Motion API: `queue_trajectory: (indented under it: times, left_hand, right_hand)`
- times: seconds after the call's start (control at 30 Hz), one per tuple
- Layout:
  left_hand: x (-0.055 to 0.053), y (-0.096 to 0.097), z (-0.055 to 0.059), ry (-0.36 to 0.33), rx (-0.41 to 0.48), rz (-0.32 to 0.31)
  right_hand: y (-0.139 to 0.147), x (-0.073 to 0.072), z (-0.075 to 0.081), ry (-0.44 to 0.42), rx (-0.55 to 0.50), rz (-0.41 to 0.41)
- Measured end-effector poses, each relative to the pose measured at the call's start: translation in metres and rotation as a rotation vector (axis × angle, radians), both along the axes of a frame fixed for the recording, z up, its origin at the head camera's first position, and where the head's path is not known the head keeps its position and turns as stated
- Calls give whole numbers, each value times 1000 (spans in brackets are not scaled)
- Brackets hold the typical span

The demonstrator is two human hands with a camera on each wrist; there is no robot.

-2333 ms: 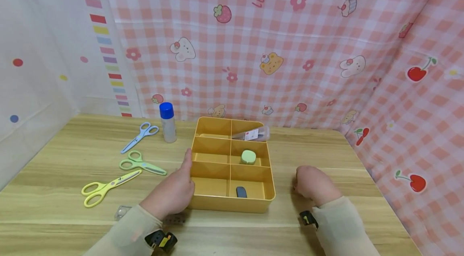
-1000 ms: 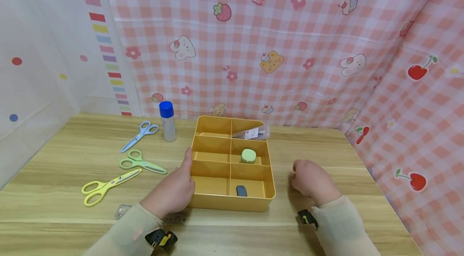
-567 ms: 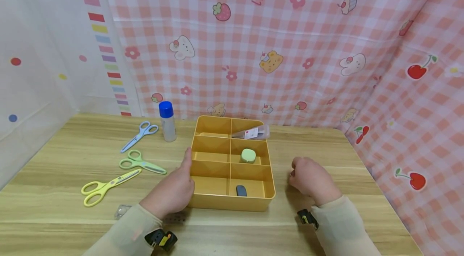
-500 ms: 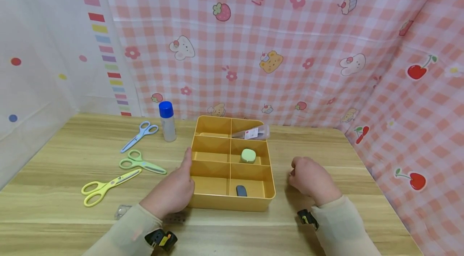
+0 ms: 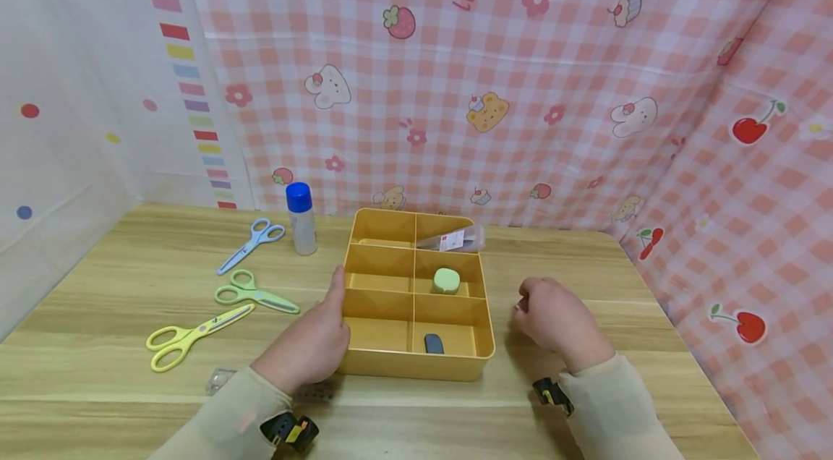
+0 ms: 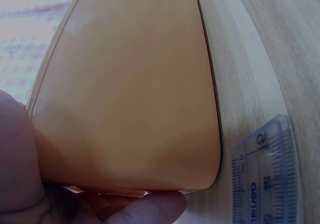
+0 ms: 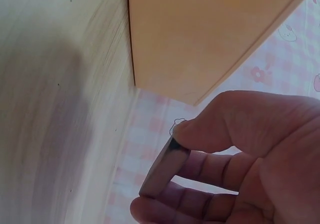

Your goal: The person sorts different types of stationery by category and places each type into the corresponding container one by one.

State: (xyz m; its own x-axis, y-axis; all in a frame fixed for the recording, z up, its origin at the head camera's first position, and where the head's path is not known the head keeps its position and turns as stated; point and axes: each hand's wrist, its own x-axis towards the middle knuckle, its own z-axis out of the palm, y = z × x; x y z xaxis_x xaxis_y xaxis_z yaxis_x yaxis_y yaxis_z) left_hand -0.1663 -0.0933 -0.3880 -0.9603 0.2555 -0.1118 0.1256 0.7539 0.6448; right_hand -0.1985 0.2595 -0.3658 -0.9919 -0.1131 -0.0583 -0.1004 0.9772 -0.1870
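Observation:
A yellow divided storage box (image 5: 416,367) sits mid-table. My left hand (image 5: 311,341) touches its left side near the front corner, one straight finger along the wall. In the left wrist view, the thumb (image 6: 15,159) is at the rim and a fingertip (image 6: 155,208) lies beside the wall. To the right of the box, my right hand (image 5: 560,319) pinches a small flat grey-brown block (image 7: 165,169) with a dark end between thumb and fingers. The box holds a dark grey block (image 5: 433,343), a light green rounded item (image 5: 445,280) and a clear labelled case (image 5: 452,240) overhanging the back right.
Blue (image 5: 250,246), green (image 5: 256,294) and yellow scissors (image 5: 198,333) lie left of the box. A blue-capped bottle (image 5: 302,221) stands behind them. A clear ruler (image 6: 265,179) lies by the box's front, partly under my left arm. Checked cloth (image 5: 553,48) hangs behind the table.
My right hand has shifted slightly forward and toward the box, turning a little so its fingertips show more. The left hand and box stay put.

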Motion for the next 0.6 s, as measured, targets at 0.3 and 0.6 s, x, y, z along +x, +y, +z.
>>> queue_trajectory:
  times: [0.3,0.6]
  left_hand:
    - [0,-1,1,22,-4,-17]
    - [0,0,1,16,-3,-13]
  right_hand:
    - [-3,1,1,46,-20,12]
    - [-10,3,4,111,-59,18]
